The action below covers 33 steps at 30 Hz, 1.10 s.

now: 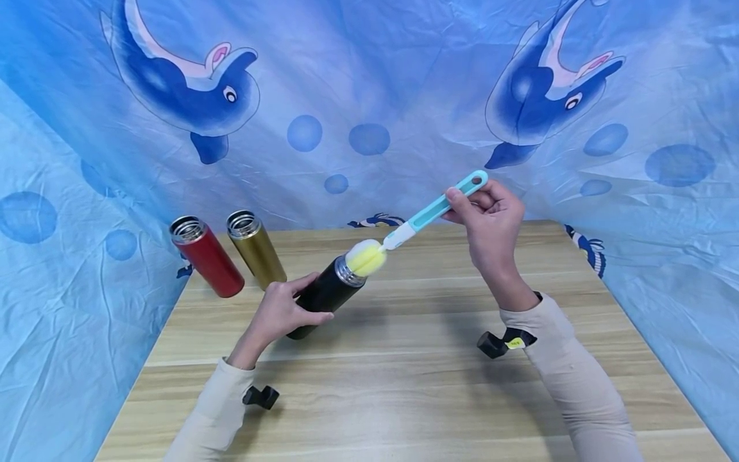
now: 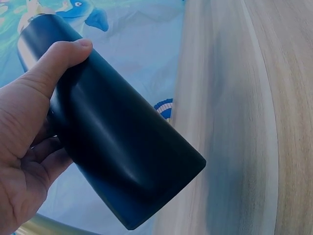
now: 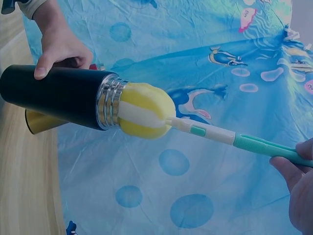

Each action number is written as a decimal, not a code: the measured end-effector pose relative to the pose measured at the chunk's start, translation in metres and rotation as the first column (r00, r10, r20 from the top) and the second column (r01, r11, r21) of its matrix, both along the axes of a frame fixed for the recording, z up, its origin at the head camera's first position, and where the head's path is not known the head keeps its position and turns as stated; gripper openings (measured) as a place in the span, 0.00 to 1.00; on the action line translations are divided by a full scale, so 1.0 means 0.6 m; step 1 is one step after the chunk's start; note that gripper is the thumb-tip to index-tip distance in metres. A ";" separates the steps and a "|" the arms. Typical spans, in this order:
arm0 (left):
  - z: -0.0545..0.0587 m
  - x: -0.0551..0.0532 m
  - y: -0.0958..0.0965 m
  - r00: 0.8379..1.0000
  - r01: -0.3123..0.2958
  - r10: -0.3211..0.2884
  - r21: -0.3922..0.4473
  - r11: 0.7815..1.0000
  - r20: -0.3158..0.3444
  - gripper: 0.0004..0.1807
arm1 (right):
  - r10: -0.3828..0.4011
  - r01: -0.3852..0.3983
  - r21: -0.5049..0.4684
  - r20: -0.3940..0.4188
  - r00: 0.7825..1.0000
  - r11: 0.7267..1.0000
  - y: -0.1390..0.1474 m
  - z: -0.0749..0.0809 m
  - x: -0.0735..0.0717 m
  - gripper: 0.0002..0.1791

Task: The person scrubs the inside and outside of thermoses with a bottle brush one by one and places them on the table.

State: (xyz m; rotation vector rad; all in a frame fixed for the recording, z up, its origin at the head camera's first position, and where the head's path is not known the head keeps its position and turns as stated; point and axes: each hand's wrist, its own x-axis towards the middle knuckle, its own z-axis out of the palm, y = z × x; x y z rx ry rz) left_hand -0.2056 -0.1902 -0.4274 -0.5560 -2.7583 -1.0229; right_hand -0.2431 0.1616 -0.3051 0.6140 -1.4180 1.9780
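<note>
My left hand [image 1: 281, 312] grips a black thermos bottle [image 1: 328, 292] round its body, tilted with its open mouth up toward the right. In the left wrist view the thumb lies across the dark bottle [image 2: 117, 122]. My right hand [image 1: 495, 221] pinches the turquoise handle of a bottle brush [image 1: 433, 210]. The yellow and white sponge head [image 1: 367, 258] sits at the bottle's mouth, most of it bulging outside the rim. In the right wrist view, the sponge [image 3: 146, 110] meets the threaded steel neck [image 3: 108, 100].
A red thermos bottle [image 1: 209, 256] and a gold thermos bottle [image 1: 256, 249] stand without lids at the table's left back. The wooden table [image 1: 404, 391] ends at a blue cloth backdrop [image 1: 427, 83] printed with dolphins. Both wrists carry small black camera mounts.
</note>
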 end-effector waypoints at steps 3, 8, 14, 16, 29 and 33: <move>0.001 0.000 -0.001 1.000 0.002 -0.002 0.000 1.000 -0.004 0.47 | 0.006 -0.006 0.003 -0.012 1.000 1.000 0.001 0.001 0.000 0.06; 0.001 0.001 -0.002 1.000 0.005 -0.005 0.009 1.000 0.005 0.47 | 0.017 -0.016 0.005 -0.018 1.000 1.000 0.002 0.001 0.001 0.06; 0.001 -0.001 -0.003 1.000 0.013 -0.013 0.005 1.000 -0.007 0.47 | 0.022 -0.022 0.007 -0.019 1.000 1.000 0.006 0.000 0.001 0.08; 0.000 -0.002 -0.004 1.000 0.015 -0.015 0.004 1.000 -0.010 0.47 | 0.021 -0.021 0.007 -0.016 1.000 1.000 0.007 -0.001 0.000 0.09; -0.002 -0.005 -0.004 1.000 0.009 -0.009 0.007 1.000 -0.020 0.47 | -0.059 0.059 -0.036 -0.006 0.998 0.998 0.009 -0.005 0.001 0.08; -0.002 -0.005 -0.005 1.000 0.010 -0.010 0.008 1.000 -0.021 0.47 | -0.062 0.062 -0.068 -0.004 0.998 0.996 0.010 -0.004 0.001 0.08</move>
